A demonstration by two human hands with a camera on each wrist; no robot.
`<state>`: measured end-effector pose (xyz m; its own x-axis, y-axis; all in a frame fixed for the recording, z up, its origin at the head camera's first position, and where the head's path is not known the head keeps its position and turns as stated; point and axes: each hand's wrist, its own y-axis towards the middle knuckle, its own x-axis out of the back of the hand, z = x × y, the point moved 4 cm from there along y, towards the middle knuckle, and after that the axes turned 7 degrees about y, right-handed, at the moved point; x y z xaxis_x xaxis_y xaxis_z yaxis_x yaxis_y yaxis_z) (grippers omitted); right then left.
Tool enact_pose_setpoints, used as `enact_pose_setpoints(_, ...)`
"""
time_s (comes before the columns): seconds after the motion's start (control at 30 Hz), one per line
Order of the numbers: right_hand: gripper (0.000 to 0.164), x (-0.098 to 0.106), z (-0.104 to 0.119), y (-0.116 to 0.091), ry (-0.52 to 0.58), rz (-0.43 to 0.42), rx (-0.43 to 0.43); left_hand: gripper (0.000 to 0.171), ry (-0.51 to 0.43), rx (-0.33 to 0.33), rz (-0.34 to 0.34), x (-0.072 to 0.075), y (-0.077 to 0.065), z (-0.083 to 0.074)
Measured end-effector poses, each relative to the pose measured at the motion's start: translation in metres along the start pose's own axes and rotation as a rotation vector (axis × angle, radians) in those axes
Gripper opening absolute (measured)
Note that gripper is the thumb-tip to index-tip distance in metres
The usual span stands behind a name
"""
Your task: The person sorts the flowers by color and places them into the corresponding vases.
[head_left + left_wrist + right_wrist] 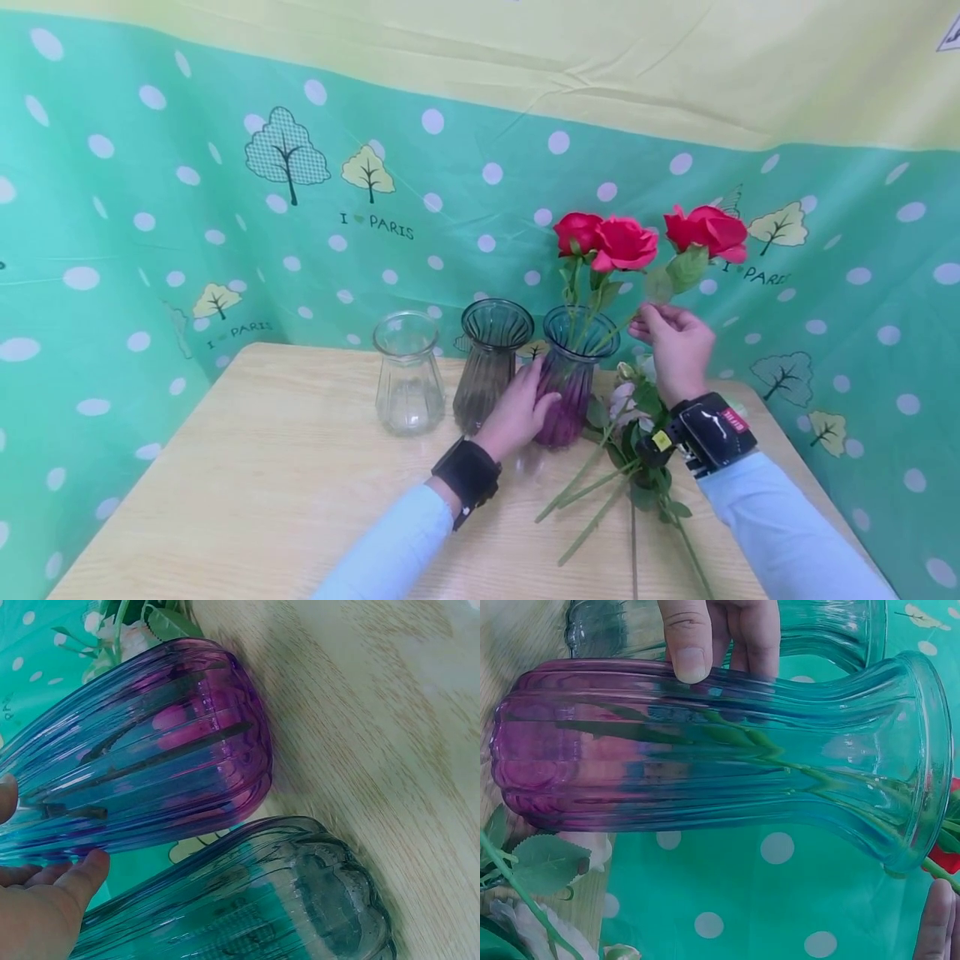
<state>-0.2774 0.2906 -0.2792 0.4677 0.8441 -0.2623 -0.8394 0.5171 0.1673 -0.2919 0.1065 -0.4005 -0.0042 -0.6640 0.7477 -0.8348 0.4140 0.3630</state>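
Observation:
A ribbed glass vase (564, 400), blue at the top and purple at the base, stands upright near the table's back edge. My left hand (516, 412) holds its left side, the thumb in front and the fingers behind; the right wrist view shows this grip on the vase (652, 780). Two red roses (626, 243) rise from its mouth. Between thumb and fingertips, my right hand (681, 348) pinches the stem of another red rose (708, 232), just right of the rim. That stem slants down into the vase, and the bloom leans out to the right.
Left of the coloured vase stand a grey glass vase (483, 379) and a clear glass vase (408, 392). Pale flowers (624, 404) with long green stems lie on the wooden table (300, 467) below my right wrist. A green dotted curtain (225, 200) hangs behind.

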Motion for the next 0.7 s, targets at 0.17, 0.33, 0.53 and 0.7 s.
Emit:
enact_pose_setpoints(0.17,0.026,-0.0011,-0.0017,-0.0001,-0.055,0.015,0.007,0.061,-0.002,0.014,0.009,-0.0008,-0.0004,-0.0005)
enact_pose_setpoints(0.33,0.034,-0.0016,-0.0016,0.0005,-0.11,0.018,0.005,0.061,-0.008,0.027,0.02,-0.0008,-0.0005,-0.0012)
enact_pose_setpoints(0.53,0.033,-0.0021,-0.0032,0.0031,-0.168,0.035,-0.03,0.061,0.0,0.034,0.029,-0.001,-0.0007,-0.0009)
enact_pose_setpoints(0.7,0.025,-0.002,-0.005,0.0049,-0.252,0.029,-0.037,0.061,0.005,0.025,0.018,-0.0016,-0.0012,-0.0012)
